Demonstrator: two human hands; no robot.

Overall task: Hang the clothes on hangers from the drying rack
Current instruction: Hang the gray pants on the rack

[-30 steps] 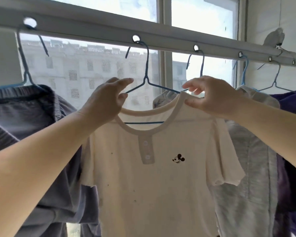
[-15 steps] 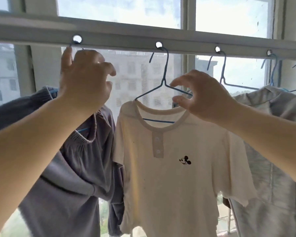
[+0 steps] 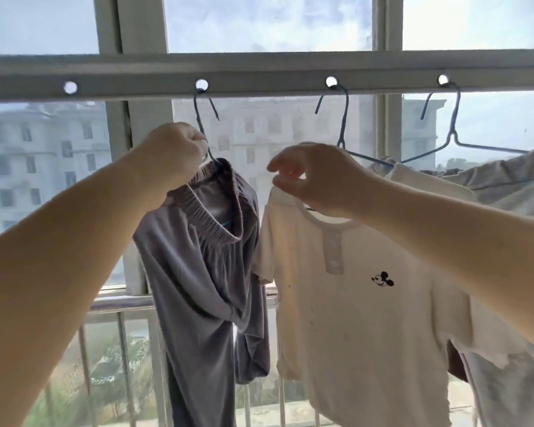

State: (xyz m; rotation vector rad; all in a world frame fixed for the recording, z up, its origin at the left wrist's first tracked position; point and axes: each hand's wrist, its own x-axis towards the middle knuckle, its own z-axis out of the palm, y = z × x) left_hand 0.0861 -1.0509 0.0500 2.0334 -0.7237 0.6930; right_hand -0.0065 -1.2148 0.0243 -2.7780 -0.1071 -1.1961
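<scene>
A grey rack bar (image 3: 259, 84) with round holes runs across the window. Grey trousers (image 3: 198, 272) hang from a blue wire hanger (image 3: 202, 118) hooked in one hole; my left hand (image 3: 174, 154) is closed on that hanger's neck at the waistband. To the right, a cream T-shirt (image 3: 361, 318) with a small mouse print hangs on a second blue hanger (image 3: 341, 118). My right hand (image 3: 312, 177) pinches the T-shirt's left shoulder at the collar. A light grey garment (image 3: 506, 186) hangs on a third hanger (image 3: 452, 121) further right.
One free hole (image 3: 70, 87) shows in the bar at the left. Behind the clothes are window frames (image 3: 136, 118) and a metal railing (image 3: 121, 306) low down, with buildings beyond the glass.
My view has swung left. My left hand dropped from the rack hole to the trousers' hanger neck and closed on it. My right hand shifted from the T-shirt's right shoulder to its left shoulder.
</scene>
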